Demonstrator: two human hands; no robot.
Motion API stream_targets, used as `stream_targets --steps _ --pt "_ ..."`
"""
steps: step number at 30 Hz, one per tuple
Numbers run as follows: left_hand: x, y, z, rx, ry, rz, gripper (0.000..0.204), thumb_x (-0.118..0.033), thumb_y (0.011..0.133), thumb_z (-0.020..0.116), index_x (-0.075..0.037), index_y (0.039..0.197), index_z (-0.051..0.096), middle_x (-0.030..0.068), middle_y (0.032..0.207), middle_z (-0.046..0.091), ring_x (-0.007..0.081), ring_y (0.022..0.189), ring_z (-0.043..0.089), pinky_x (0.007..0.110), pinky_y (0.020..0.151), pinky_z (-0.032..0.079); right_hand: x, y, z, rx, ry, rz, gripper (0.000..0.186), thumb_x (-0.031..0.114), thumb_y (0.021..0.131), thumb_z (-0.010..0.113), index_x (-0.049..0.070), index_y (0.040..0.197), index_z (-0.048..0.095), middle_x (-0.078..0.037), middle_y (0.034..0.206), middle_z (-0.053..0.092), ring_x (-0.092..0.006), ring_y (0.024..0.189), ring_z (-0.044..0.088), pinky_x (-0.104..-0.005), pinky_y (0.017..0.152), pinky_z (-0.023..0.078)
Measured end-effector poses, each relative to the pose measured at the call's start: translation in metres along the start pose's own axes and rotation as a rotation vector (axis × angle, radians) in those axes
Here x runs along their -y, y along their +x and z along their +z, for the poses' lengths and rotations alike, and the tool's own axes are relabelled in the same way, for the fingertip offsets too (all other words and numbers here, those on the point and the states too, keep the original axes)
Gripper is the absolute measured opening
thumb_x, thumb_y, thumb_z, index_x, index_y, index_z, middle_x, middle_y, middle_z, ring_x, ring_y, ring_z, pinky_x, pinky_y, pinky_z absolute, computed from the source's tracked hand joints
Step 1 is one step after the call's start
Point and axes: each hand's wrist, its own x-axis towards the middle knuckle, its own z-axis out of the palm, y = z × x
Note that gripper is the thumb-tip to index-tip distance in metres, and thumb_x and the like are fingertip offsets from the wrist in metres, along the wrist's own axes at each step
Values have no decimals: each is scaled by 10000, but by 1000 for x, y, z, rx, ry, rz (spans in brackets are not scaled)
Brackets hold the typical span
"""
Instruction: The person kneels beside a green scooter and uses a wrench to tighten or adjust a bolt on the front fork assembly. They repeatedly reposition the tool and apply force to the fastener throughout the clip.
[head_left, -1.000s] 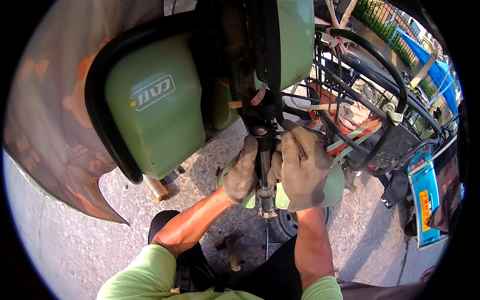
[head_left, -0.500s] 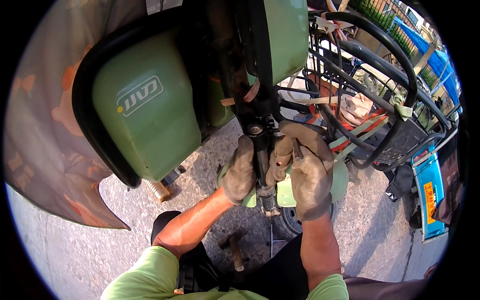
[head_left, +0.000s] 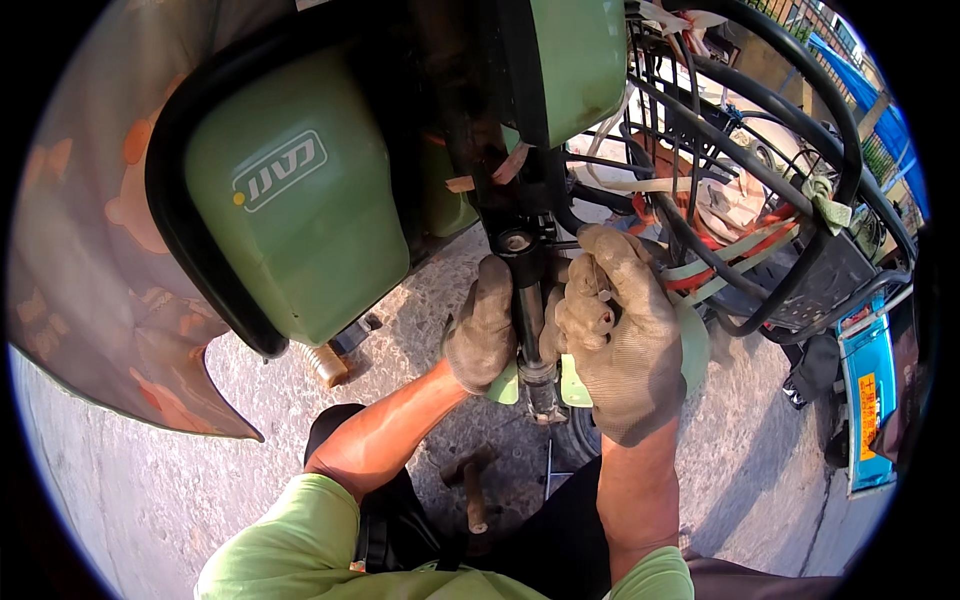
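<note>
At the bottom edge, a person in a lime-green shirt [head_left: 290, 540] reaches bare forearms up to the middle of the frame. Both hands wear dusty tan gloves. At the centre is a slanting black tube [head_left: 527, 310] with a round, open-looking top and a shiny grey lower end. The left hand [head_left: 482, 330] lies along its left side, fingers seemingly clamped round it. The right hand [head_left: 632, 345] is just right of the tube.

Over the last second the right hand has rolled from knuckles-up to a more curled pose, while the left has stayed on the tube. This suggests steadying with one hand and fine handling with the other, close by the tube's upper part. Whether the right fingers pinch something small or stand slightly apart cannot be told; where the gloves overlap right of the tube, it is unclear whose fingertips show.

On the ground below, lower centre, a hammer [head_left: 476, 500] lies in shadow between the person's legs. A wheel, right of the tube's lower end, is mostly hidden.

Beyond, upper left, a green body panel [head_left: 300, 240] sits inside a thick black bar. Upper right, a black metal rack [head_left: 846, 120] is cut off by the frame. Farthest, a blue tarp [head_left: 890, 130] is blurred at the rim.
</note>
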Motion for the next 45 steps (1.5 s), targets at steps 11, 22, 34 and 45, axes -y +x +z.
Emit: stream_targets --steps 11,22,34,45 --pt "5 0 -12 -14 227 91 720 -632 1011 272 -15 1173 608 31 759 643 130 657 599 272 619 481 -4 10 2 11 334 151 300 232 1019 507 -28 1151 578 -11 675 479 -87 501 425 -254 433 372" --pt "-6 0 -2 -39 194 102 706 -641 1007 271 -39 1137 617 45 854 666 116 756 613 272 692 504 1 9 7 -4 -128 46 294 208 1011 503 -30 1166 576 21 643 445 -60 481 403 -222 424 361" --pt "-8 -1 -15 106 88 -11 727 -656 993 322 -16 1167 620 42 916 668 98 805 618 245 720 509 4 10 8 29 347 64 275 189 1035 449 -61 1113 530 18 582 407 -59 429 356 -228 416 323" --pt "-12 -3 -9 48 157 -42 777 -722 949 348 -25 1162 619 56 923 663 124 833 609 273 751 506 -9 7 1 -153 -896 -445 298 137 970 555 25 1246 550 -48 743 597 -95 599 541 -258 520 453"
